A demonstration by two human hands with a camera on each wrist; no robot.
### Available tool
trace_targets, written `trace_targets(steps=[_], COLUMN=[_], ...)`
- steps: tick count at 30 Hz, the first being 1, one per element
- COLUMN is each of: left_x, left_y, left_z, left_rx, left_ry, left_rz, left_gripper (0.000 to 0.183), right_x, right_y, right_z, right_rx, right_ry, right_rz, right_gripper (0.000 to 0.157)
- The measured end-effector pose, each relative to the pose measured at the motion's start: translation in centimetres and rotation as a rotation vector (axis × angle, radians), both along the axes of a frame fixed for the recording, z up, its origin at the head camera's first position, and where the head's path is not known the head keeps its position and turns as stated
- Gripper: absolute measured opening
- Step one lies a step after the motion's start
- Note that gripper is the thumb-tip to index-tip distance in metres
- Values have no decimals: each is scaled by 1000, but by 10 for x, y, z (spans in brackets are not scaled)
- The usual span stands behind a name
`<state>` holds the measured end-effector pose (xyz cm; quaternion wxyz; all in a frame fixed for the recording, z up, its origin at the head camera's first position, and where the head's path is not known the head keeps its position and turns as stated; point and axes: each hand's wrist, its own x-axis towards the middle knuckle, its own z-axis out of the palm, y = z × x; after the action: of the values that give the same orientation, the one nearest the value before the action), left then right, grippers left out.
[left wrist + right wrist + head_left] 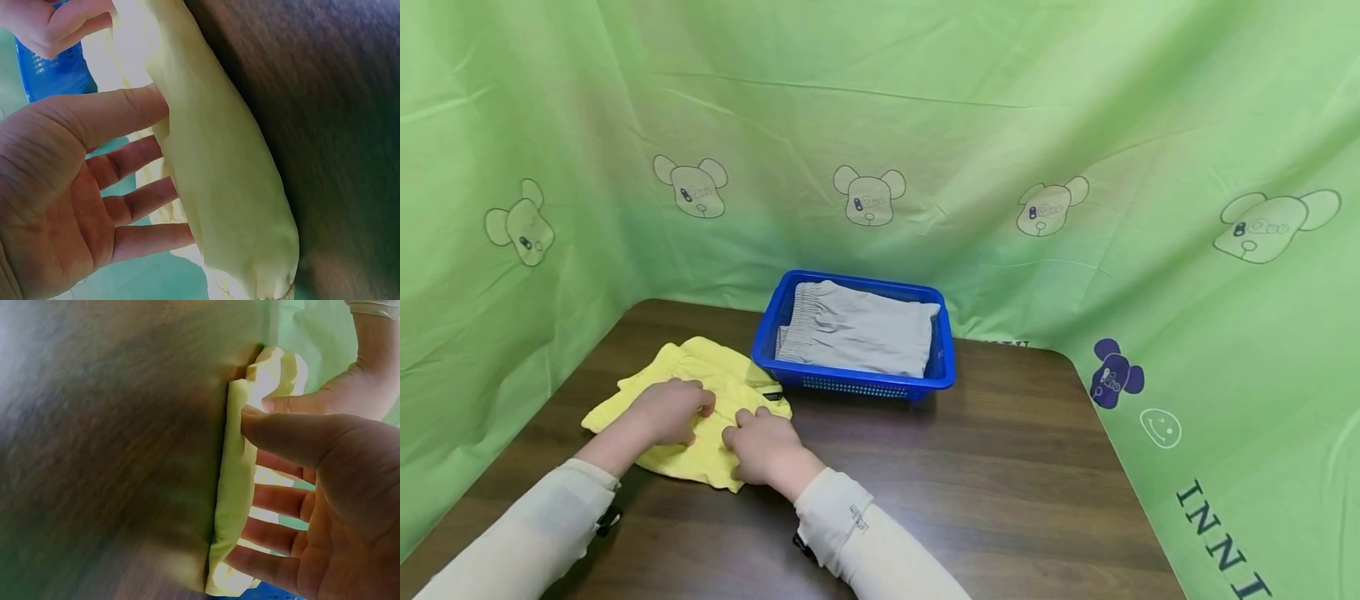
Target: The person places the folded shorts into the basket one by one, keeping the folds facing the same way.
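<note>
A yellow garment (703, 457) lies loosely spread on the table, its surface creased and a small dark label at its right edge. My left hand (672, 410) rests on its middle. My right hand (765, 446) touches its near right part, close beside the left. In the left wrist view the thumb and fingertips of the left hand (69, 169) meet the cloth, fingers spread and fairly straight. The right wrist view has the right hand (331, 469) likewise, its thumb and extended fingers along the garment's edge.
Behind the garment's right side stands a blue basket (850, 385) with folded grey clothing (865, 329) that has a gathered elastic waist. The brown wooden table (1000, 483) is bordered at the back and sides by a green printed curtain (962, 142).
</note>
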<state>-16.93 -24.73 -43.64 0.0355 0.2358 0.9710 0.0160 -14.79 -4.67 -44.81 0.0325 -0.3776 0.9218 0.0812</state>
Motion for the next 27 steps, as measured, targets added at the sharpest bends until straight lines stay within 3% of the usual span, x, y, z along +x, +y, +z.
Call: trace_targets(steps=[8, 15, 27], left_x=[9, 18, 20], left_y=[9, 18, 38], left_z=[-3, -3, -6], left_rx=[-18, -11, -32], left_ry=[2, 53, 84], left_rz=[-7, -17, -33], left_gripper=[37, 34, 33], right_x=[3, 3, 3], right_y=[10, 24, 45], right_z=[0, -1, -2], right_rx=[-4, -23, -46], right_ry=[-21, -29, -38], right_rz=[20, 39, 37], right_gripper=[31, 34, 34])
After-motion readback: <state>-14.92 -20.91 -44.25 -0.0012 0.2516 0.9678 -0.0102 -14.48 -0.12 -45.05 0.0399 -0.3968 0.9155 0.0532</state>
